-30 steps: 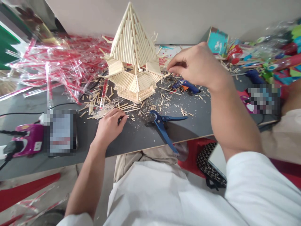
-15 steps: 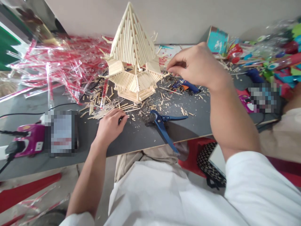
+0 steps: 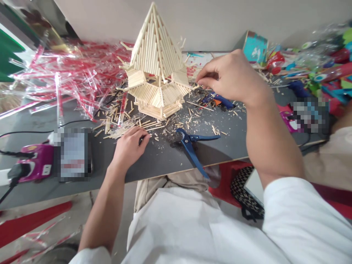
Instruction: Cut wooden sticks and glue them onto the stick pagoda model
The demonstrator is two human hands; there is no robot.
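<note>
A pagoda-like model (image 3: pixel 161 93) built from thin pale wooden sticks stands upright on the dark table, with a tall pointed roof over a wider lower roof. At its right side my right hand (image 3: pixel 231 77) is closed in a pinch on a short wooden stick (image 3: pixel 195 87) jutting from the lower roof's corner. Resting on the table to the front left of the model, my left hand (image 3: pixel 129 146) has its fingers curled in. A dark spot shows between its thumb and fingers; what it holds, if anything, I cannot make out.
A blue hand cutter (image 3: pixel 189 146) lies at the table's front edge. Stick offcuts (image 3: pixel 110 123) surround the model. Red-and-clear plastic wrappers (image 3: pixel 79 77) pile up at left, near a purple power strip (image 3: pixel 35 163). A blue glue gun (image 3: pixel 220 101) lies behind my right forearm.
Both hands keep their places and grips. The whole view has shifted very slightly; the model and the tools have not visibly moved on the table.
</note>
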